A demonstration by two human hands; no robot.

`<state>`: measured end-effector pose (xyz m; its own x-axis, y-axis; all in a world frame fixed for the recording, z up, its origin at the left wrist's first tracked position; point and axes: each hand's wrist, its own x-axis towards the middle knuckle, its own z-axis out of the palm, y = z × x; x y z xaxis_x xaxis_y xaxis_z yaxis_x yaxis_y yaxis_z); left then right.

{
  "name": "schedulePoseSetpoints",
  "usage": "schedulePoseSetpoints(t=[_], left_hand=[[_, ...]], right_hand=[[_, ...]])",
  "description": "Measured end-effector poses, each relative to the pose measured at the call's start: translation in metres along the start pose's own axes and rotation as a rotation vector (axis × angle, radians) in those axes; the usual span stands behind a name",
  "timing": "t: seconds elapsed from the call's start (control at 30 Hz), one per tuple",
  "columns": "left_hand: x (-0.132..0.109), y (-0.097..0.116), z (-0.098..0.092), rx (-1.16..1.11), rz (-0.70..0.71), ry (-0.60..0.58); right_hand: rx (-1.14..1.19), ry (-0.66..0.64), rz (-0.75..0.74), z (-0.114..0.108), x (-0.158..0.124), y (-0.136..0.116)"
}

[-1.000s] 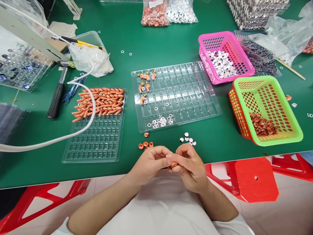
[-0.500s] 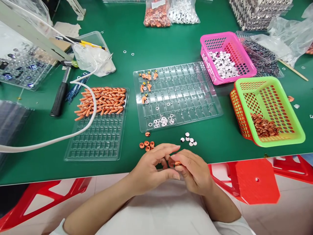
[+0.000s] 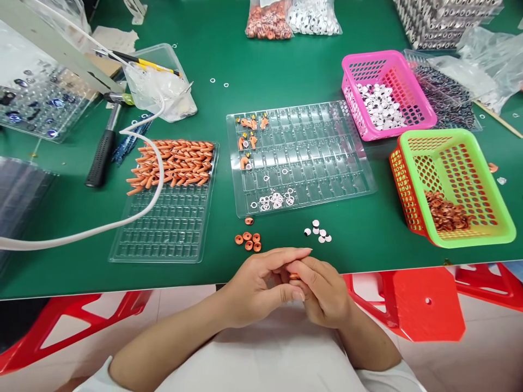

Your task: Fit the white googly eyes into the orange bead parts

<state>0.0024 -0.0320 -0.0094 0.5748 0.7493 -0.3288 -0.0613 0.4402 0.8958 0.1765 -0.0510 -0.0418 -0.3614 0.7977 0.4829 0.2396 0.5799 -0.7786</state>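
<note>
At the table's near edge my two hands meet. My right hand [image 3: 322,286] is closed, pinching a small copper-coloured disc [image 3: 294,276] between thumb and fingers. My left hand [image 3: 259,286] curls against it, thumb tip by the right fingers; its fingertips are partly hidden, so what they grip does not show. Just beyond lie several loose copper-coloured discs [image 3: 247,236] with centre holes. To their right are several white-and-black round pieces [image 3: 322,234]. Behind these a clear plastic tray [image 3: 318,169] carries small orange parts [image 3: 245,142] at its left and white rings [image 3: 277,200] along its front.
A second clear tray [image 3: 159,234] holds rows of orange parts, with a white cable [image 3: 134,218] across it. On the right stand a pink basket [image 3: 392,92] of white pieces and a green basket [image 3: 494,190] of copper discs. A hammer [image 3: 102,155] lies left.
My left hand's fingers have closed in over the right hand's fingertips, and less of the disc shows. The view has shifted slightly; the trays and baskets stay put.
</note>
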Motion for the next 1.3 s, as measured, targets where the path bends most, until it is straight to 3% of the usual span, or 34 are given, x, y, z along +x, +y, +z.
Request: schedulePoseSetpoints(t=[0.33,0.67,0.93,1.13,1.3], left_hand=[[-0.002,-0.013,0.008,-0.073,0.063,0.068],[-0.003,-0.012,0.011,-0.129,0.065,0.117],[-0.005,-0.015,0.009,-0.167,0.027,0.143],[0.001,-0.007,0.005,-0.240,-0.050,0.097],[0.005,0.001,-0.006,-0.022,-0.047,0.128]], right_hand=[[-0.011,0.057,-0.051,0.004,-0.001,0.002],[-0.055,0.089,-0.057,0.007,-0.001,0.002],[-0.032,0.054,-0.058,0.008,0.003,0.005],[-0.027,-0.021,0.012,-0.001,0.009,0.005],[-0.185,0.044,0.197,-0.009,0.012,0.001]])
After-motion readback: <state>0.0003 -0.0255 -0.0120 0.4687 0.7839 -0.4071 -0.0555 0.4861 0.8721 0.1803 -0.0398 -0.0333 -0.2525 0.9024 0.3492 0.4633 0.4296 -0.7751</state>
